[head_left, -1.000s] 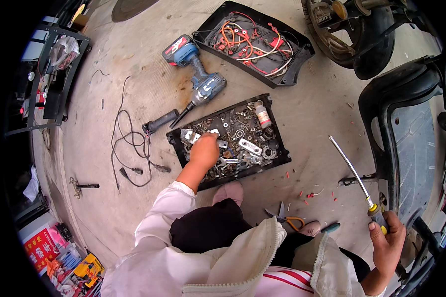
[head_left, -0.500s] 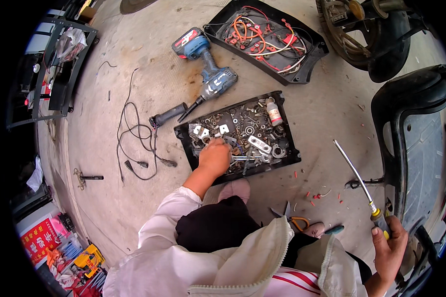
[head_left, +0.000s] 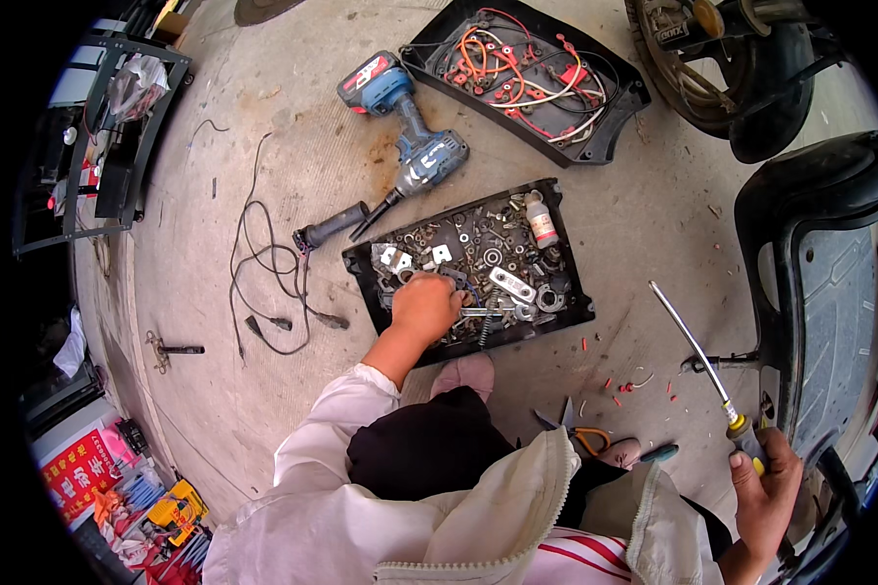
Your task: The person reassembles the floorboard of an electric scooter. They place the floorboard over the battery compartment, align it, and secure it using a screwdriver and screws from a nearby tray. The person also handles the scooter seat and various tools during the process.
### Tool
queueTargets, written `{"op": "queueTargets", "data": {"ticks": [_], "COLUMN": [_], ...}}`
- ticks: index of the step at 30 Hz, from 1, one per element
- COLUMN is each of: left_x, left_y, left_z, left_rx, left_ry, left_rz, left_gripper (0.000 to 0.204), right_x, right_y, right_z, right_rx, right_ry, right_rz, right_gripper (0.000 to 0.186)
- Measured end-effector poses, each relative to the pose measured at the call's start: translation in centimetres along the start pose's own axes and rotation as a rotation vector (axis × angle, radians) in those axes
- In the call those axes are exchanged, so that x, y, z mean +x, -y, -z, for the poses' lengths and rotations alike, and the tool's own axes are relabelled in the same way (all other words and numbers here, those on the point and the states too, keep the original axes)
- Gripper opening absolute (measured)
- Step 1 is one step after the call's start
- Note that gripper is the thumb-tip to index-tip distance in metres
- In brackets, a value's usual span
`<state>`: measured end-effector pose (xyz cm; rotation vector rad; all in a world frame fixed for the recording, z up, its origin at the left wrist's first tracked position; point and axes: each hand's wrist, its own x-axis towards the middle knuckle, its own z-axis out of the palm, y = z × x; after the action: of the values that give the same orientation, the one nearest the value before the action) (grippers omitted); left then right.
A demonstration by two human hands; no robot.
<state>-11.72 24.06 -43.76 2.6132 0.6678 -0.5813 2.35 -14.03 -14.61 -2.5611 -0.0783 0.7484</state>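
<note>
"What's the left hand point(head_left: 425, 304) up to?"

"It's down in the black tray point(head_left: 556, 327), fingers bent among the nuts and bolts point(head_left: 478, 239). The knuckles hide the tips, so I can't tell how far apart they are or whether they've caught anything."

"And the right hand point(head_left: 769, 487)?"

"Fingers curled closed round the handle of the screwdriver point(head_left: 739, 429), thumb along it. The shaft points forward from those fingers, well clear of the tray; I'd guess that keeps it out of the other hand's way."

"Why's the tray so near the shoe point(head_left: 463, 374)?"

"Easy reach, I'd say, and its walls keep loose bits together. The white bar point(head_left: 512, 285) lies just right of the left fingers, the bottle point(head_left: 540, 219) farther off, near the far right corner."

"The blue power tool point(head_left: 429, 159)?"

"On the floor point(head_left: 215, 400) beyond those fingers, its nose just beside the tray, presumably parked handy."
</note>
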Motion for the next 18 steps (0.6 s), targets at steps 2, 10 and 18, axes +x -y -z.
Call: {"op": "queueTargets", "data": {"ticks": [2,10,18], "left_x": [0.0,0.2,1.6], "left_y": [0.0,-0.3,0.9], "left_z": [0.0,0.1,-1.1], "left_rx": [-0.002,-0.039,0.012], "left_ry": [0.003,-0.009,-0.371], "left_rz": [0.002,0.043,0.025], "left_gripper": [0.029,0.023,0.038], "right_x": [0.0,0.0,0.0], "right_y": [0.7,0.4,0.4], "right_z": [0.2,0.1,0.4], "right_rx": [0.004,-0.009,-0.022], "right_ry": [0.023,0.019,0.053], "right_rz": [-0.025,-0.010,0.012], "right_gripper": [0.042,0.045,0.041]}}
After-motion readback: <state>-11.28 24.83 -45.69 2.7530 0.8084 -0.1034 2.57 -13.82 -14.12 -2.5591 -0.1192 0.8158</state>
